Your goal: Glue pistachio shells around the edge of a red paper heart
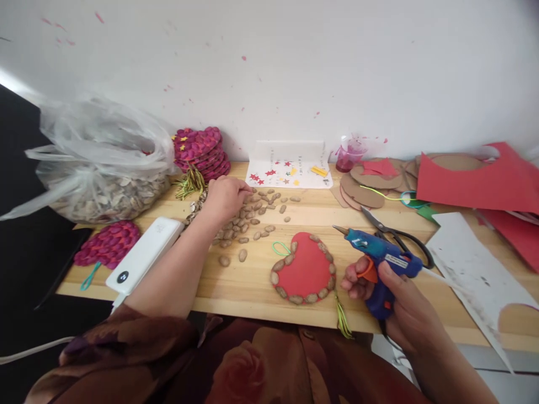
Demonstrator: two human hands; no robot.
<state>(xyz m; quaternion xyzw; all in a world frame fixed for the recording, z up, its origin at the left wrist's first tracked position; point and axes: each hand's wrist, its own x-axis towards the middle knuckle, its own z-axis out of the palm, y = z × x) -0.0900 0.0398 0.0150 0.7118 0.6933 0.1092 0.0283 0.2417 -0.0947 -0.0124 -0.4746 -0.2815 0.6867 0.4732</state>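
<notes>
My right hand (398,297) is wrapped round a blue hot glue gun (381,252), fingers at its orange trigger and nozzle pointing left. Left of it lies a red heart-shaped cutout (305,264) edged with brown oval nut shells (296,299). A green loop sits at its upper left, and a yellow-green tassel (342,317) hangs off the table edge. My left hand (225,199) is over the back of a loose shell pile (240,224), fingertips pinched together; what they hold, if anything, is too small to make out.
A plastic bag of shells (113,196), stacked magenta shell pieces (202,148) and a white power bank (145,252) are at left. Behind are a paper with stars (290,168) and a paint cup (348,157). Scissors (396,235), cardboard cutouts (357,191) and red sheets (475,179) fill the right.
</notes>
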